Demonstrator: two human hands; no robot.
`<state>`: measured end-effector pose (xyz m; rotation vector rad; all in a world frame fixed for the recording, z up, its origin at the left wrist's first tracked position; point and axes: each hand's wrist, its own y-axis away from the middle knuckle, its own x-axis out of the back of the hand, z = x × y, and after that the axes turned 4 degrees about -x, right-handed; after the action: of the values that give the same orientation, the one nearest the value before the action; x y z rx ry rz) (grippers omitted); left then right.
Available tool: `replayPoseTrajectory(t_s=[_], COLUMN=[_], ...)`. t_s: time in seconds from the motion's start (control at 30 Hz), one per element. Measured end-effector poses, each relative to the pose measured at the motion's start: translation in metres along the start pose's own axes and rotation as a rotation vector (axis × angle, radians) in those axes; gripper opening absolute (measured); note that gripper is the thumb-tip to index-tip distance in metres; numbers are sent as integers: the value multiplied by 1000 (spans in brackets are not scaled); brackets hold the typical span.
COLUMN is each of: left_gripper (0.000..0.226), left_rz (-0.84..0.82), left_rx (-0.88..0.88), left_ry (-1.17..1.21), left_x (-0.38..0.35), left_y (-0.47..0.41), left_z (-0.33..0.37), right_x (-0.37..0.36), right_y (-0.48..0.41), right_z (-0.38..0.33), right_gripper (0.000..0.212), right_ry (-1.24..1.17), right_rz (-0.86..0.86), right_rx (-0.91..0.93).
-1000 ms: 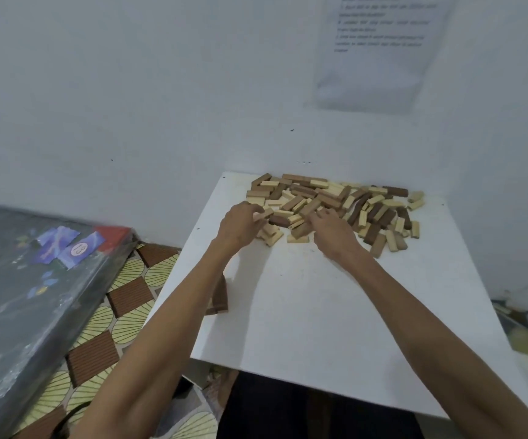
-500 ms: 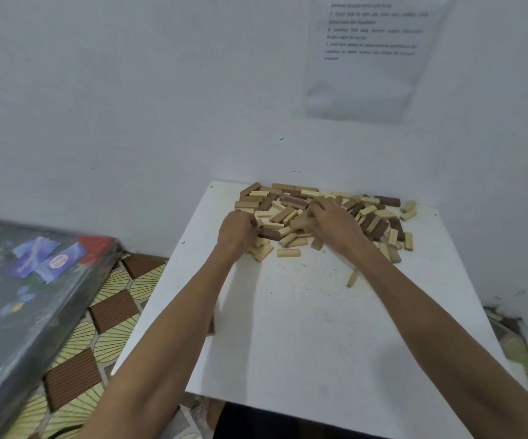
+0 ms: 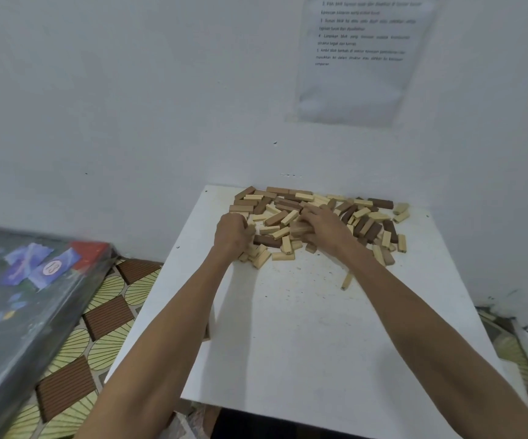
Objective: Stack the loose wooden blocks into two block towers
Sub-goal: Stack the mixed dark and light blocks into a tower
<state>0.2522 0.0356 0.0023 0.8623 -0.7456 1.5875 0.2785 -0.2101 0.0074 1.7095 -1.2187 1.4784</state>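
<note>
Wooden blocks, pale and dark brown mixed, lie in a flat loose heap at the far side of the white table, close to the wall. No block stands on another in an ordered way, so I judge that neither of the 2 towers is begun and the step in hand is the first gathering of material. 1 stray block lies apart from the heap, nearer to the person, just beside the right forearm.

Both hands are in the near edge of the heap. The right hand has its fingers curled round a small bunch of pale blocks, with the thumb closing on them from the near side. The left hand is curled like a fist at the left corner of the heap; a pale block shows at its fingertips, but I cannot tell if the fingers really grip it or only press against it.

The next move, in my judgement, calls for bringing the gathered blocks to the free white area in front and laying them side by side as a flat first layer. The bunch must be held firmly, because loose pieces can slip out and scatter.

A printed paper sheet hangs on the wall above, and patterned floor tiles show at the left.
</note>
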Motion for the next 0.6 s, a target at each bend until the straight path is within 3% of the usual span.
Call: replayPoseTrajectory(t_s=[0.1, 0.23, 0.33, 0.43, 0.6], left_gripper=[29, 28, 27, 31, 34], left_rz=[-34, 15, 72, -50, -130], left_rx=[2, -108, -199, -149, -133], left_ry=[42, 90, 332, 579, 496], left_x=[1, 11, 26, 28, -1], left_y=[-2, 6, 38, 83, 160], left_z=[-6, 8, 32, 44, 37], right_x=[8, 22, 30, 34, 22], right_y=[12, 31, 54, 86, 147], right_z=[-5, -22, -35, -48, -67], right_gripper=[29, 37, 46, 58, 72], right_ry=[-250, -306, -312, -346, -300], right_rz=[62, 47, -19, -108, -241], right_rx=[-136, -230, -282, -351, -458])
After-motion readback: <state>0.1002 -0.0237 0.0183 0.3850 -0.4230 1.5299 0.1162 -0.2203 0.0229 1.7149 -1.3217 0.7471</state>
